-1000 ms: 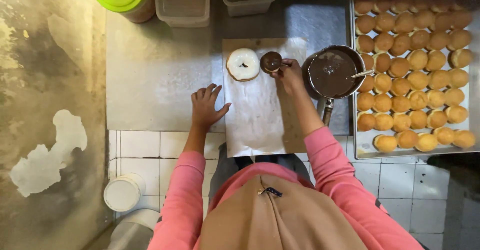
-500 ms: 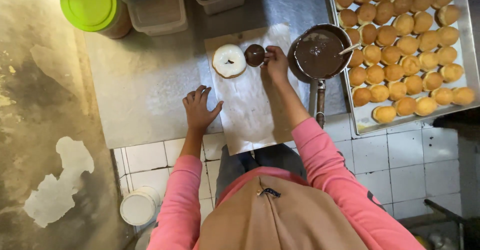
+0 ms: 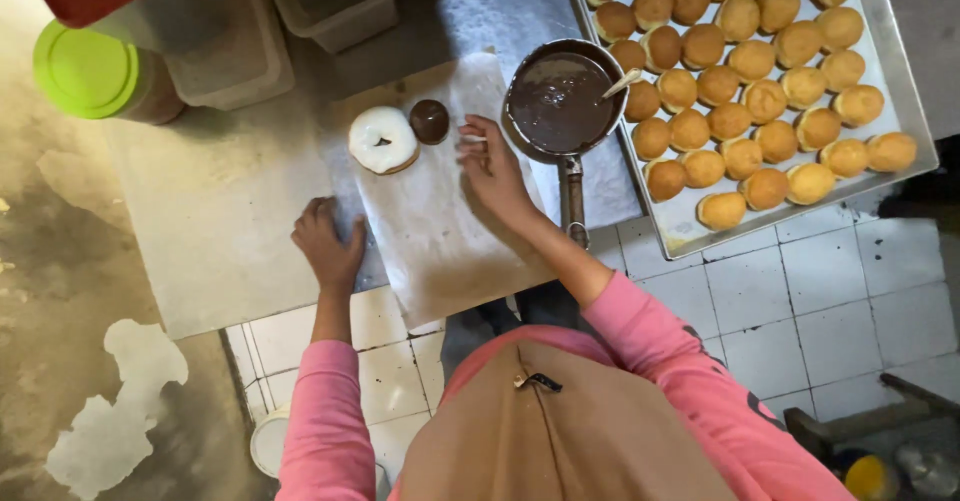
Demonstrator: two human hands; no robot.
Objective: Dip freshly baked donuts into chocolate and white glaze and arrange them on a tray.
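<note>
The chocolate-coated doughnut [image 3: 430,121] was set on the paper sheet [image 3: 440,231], just beside the white-glazed doughnut [image 3: 383,140]. The right hand [image 3: 493,169] was held loosely open near it, empty, fingers spread; the left hand [image 3: 328,243] was pressed flat on the sheet's near edge, gripping nothing. The pan of chocolate [image 3: 560,101] stood at the right, against the tray of plain doughnuts [image 3: 905,111]. For a clean result, the wet tops would best be kept apart and the paper held steady.

Both pink-sleeved arms reach forward: left hand [image 3: 328,241] pressed flat, fingers curled; right hand [image 3: 492,166] raised, fingers loosely open.
</note>
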